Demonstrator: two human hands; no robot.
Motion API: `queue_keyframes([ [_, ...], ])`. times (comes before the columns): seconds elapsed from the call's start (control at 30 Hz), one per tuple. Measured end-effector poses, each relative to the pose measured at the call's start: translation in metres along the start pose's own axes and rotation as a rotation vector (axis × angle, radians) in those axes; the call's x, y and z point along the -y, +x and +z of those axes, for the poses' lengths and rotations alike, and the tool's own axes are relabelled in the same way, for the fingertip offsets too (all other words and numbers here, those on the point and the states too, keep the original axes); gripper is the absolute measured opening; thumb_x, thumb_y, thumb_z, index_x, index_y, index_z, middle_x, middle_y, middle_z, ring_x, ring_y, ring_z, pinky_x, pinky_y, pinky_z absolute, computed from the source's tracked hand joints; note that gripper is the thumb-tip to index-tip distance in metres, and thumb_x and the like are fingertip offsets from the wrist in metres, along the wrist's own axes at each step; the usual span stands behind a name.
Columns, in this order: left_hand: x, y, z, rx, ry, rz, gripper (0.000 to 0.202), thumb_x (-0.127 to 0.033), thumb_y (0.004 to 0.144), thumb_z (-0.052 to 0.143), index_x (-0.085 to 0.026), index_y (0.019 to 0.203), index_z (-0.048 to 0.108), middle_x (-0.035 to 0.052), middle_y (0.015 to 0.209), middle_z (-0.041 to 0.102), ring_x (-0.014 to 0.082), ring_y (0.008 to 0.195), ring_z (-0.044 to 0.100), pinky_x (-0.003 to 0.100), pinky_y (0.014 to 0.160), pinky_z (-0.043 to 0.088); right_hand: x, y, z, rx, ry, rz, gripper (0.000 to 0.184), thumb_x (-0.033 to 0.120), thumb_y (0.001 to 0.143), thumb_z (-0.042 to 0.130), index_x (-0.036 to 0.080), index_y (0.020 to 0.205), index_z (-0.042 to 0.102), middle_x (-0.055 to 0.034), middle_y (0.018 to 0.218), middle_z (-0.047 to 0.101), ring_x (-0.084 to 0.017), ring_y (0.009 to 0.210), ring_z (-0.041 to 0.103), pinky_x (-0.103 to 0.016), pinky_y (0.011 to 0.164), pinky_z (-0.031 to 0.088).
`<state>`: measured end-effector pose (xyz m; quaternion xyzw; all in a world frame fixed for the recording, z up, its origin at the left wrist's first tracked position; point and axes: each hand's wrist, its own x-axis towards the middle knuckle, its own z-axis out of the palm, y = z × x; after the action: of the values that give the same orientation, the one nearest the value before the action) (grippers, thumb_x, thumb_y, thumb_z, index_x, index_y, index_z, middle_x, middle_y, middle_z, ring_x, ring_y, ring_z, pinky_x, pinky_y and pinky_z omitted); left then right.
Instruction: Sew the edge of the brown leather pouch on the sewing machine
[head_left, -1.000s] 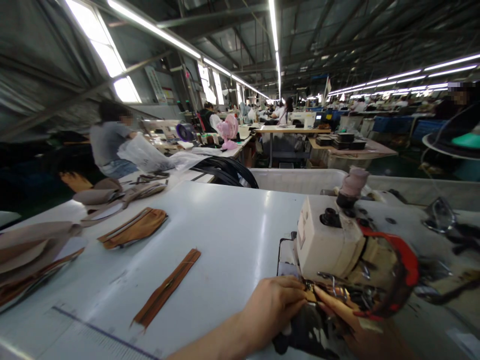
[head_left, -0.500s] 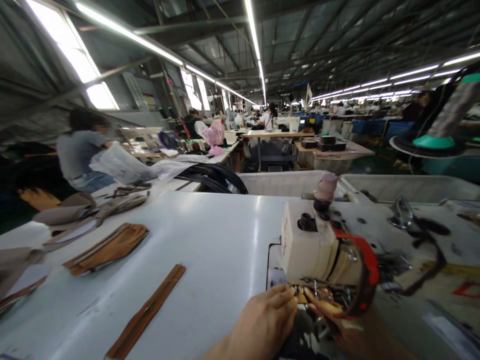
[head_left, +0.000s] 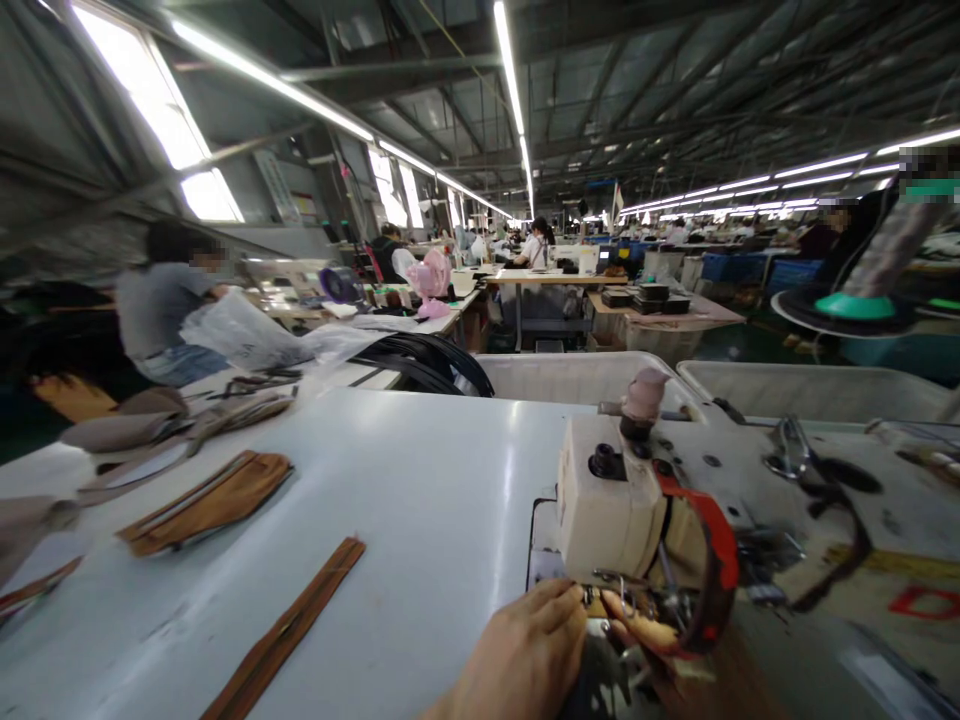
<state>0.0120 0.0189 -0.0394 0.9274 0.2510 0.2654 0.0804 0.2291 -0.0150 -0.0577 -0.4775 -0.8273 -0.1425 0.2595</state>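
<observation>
Big white worktable point(head_left: 420, 470) fills the lower view, factory hall w/ ceiling strip lights behind. On its right side sits a cream sewing machine point(head_left: 611, 510), head end toward the camera, red guard curving round the needle area. Grey bins point(head_left: 592, 372) stand just behind the table. A co-worker in a grey top point(head_left: 154, 305) sits at the next bench, far left, w/ a clear plastic bag just beside.

On the table's left: heap of taupe cut pieces point(head_left: 142, 430), then a tan zip pouch point(head_left: 206, 503), then a brown zipper strip point(head_left: 289, 630) lying flat, near the left hand but apart from it.

Left hand point(head_left: 525, 655) rests at the foot of the machine, fingers bent in narrow, tips pressing a dark workpiece point(head_left: 600, 680) just under the needle. Right hand point(head_left: 645, 630) lies opposite, under the red guard, fingertips nearly touching the left's, pinching at the same piece; how firm the grip is can't be told, part hidden by the machine.
</observation>
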Motion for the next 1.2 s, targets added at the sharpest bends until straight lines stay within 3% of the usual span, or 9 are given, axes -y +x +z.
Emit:
queue_keyframes([
  [0.1,0.001,0.000,0.000,0.004,0.007,-0.001,0.018,-0.016,0.094,0.040,-0.013,0.096,0.058,0.0100,0.114,0.063,0.0199,0.103,0.059,0.032,0.099,0.047,0.001,0.003,-0.001,0.003,0.011,-0.036,0.034,0.025,0.091,0.033,0.022,0.072,0.061,-0.0024,0.089,0.070,-0.010,0.052,0.059,-0.021,0.045,0.043],
  [0.27,0.000,0.004,-0.004,0.051,-0.023,-0.029,0.015,-0.015,0.092,0.044,-0.014,0.088,0.058,0.0087,0.112,0.064,0.0198,0.102,0.059,0.032,0.098,0.047,0.000,0.005,-0.002,0.045,0.038,-0.039,0.026,0.024,0.090,0.038,0.023,0.074,0.058,0.0003,0.070,0.066,-0.011,0.054,0.060,-0.021,0.046,0.042],
  [0.4,0.001,0.004,-0.004,0.055,-0.037,-0.039,0.015,-0.014,0.092,0.044,-0.014,0.088,0.058,0.0079,0.110,0.064,0.0189,0.102,0.059,0.031,0.098,0.047,-0.002,0.005,-0.002,0.063,0.030,-0.020,0.024,0.026,0.090,0.039,0.022,0.076,0.059,-0.0007,0.076,0.068,-0.010,0.053,0.058,-0.020,0.049,0.042],
  [0.57,0.004,0.003,0.000,0.010,-0.075,-0.030,0.016,-0.017,0.093,0.043,-0.016,0.094,0.059,0.0050,0.111,0.064,0.0172,0.105,0.058,0.027,0.100,0.045,-0.003,0.001,-0.001,0.075,0.048,0.033,0.030,0.027,0.090,0.039,0.021,0.066,0.057,-0.0011,0.066,0.065,-0.010,0.049,0.056,-0.019,0.046,0.041],
  [0.67,0.005,0.002,0.002,-0.031,-0.093,-0.008,0.014,-0.016,0.092,0.044,-0.017,0.095,0.058,0.0011,0.108,0.065,0.0160,0.103,0.058,0.026,0.099,0.045,-0.004,-0.004,0.003,0.113,0.054,0.065,0.035,0.030,0.090,0.041,0.020,0.061,0.056,-0.0016,0.058,0.061,-0.011,0.051,0.058,-0.018,0.053,0.045],
  [0.77,0.007,0.002,0.004,-0.047,-0.089,-0.010,0.013,-0.014,0.091,0.045,-0.017,0.091,0.057,0.0013,0.110,0.064,0.0172,0.103,0.058,0.027,0.098,0.046,-0.004,-0.007,0.007,0.113,0.039,0.094,0.036,0.029,0.089,0.042,0.020,0.058,0.055,-0.0032,0.062,0.065,-0.014,0.066,0.065,-0.021,0.069,0.051],
  [0.87,0.009,0.003,0.006,-0.082,-0.093,-0.017,0.016,-0.017,0.091,0.043,-0.018,0.091,0.059,0.0027,0.108,0.065,0.0184,0.100,0.060,0.028,0.094,0.049,-0.006,-0.007,0.010,0.168,0.049,0.083,0.032,0.027,0.088,0.043,0.022,0.060,0.057,-0.0023,0.062,0.064,-0.016,0.076,0.066,-0.021,0.075,0.051],
  [1.1,0.010,0.002,0.009,-0.108,-0.091,-0.021,0.023,-0.017,0.091,0.042,-0.019,0.106,0.059,0.0030,0.116,0.063,0.0211,0.104,0.058,0.031,0.088,0.053,-0.019,-0.019,0.025,0.184,-0.071,-0.013,0.016,0.017,0.081,0.050,0.022,0.074,0.064,-0.0021,0.071,0.068,-0.015,0.067,0.065,-0.020,0.065,0.051],
  [1.2,0.008,0.001,0.005,-0.065,-0.096,-0.046,0.025,-0.014,0.091,0.042,-0.015,0.110,0.057,0.0076,0.117,0.062,0.0224,0.104,0.058,0.032,0.087,0.053,-0.015,-0.019,0.019,0.188,-0.089,-0.051,0.014,0.026,0.080,0.054,0.024,0.090,0.064,-0.0020,0.079,0.070,-0.016,0.066,0.065,-0.022,0.061,0.052],
])
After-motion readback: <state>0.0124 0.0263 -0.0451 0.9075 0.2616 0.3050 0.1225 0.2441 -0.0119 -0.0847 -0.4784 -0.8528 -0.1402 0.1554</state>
